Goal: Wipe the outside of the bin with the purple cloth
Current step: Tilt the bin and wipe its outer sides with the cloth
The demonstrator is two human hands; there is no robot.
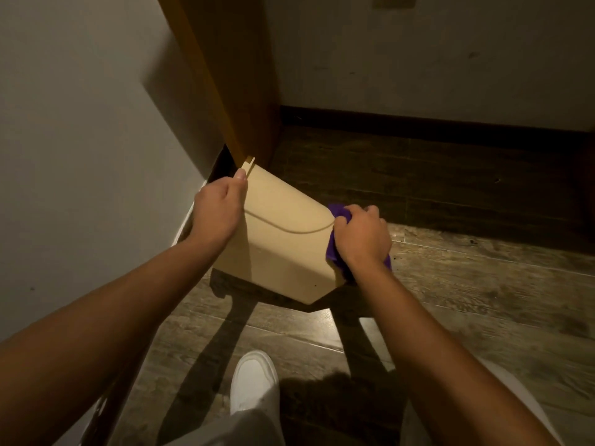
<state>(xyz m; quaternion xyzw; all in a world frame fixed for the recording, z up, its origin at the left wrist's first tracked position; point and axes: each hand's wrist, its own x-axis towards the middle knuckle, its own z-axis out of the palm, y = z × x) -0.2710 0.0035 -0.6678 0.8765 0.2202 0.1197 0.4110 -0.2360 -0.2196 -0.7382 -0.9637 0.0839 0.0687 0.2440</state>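
Head view, looking down into a dim corner, and a good deal is hard to read from here; the beige bin point(283, 239) is tipped over toward the far left, its base lifted toward me, so its opening faces away and I cannot tell whether anything is inside it; its far top corner slips behind the foot of the wooden door frame point(231, 75), and the gap beneath that is plain black shadow. The left hand point(219, 209) is curled over the bin's far left edge, thumb laid along the rim and the other fingers gone round the back out of sight. The right hand point(362, 235) is closed in a loose fist on the purple cloth point(336, 212), pressing it against the bin's right side; only a tuft of cloth shows above the knuckles and a strip below the wrist, the rest being buried under the palm, so how it is folded is anyone's guess. Both forearms run off the near edge of the picture. The bin sits on the dark wooden floor point(467, 284), close to the white wall point(80, 123) on the left and well short of the far wall with its dark skirting board point(418, 120). At the very top an outlet plate point(393, 0) is cut off by the frame. Near me, one white shoe point(254, 381) shows between the arms; pale trousers point(238, 426) are clipped at the bottom edge.
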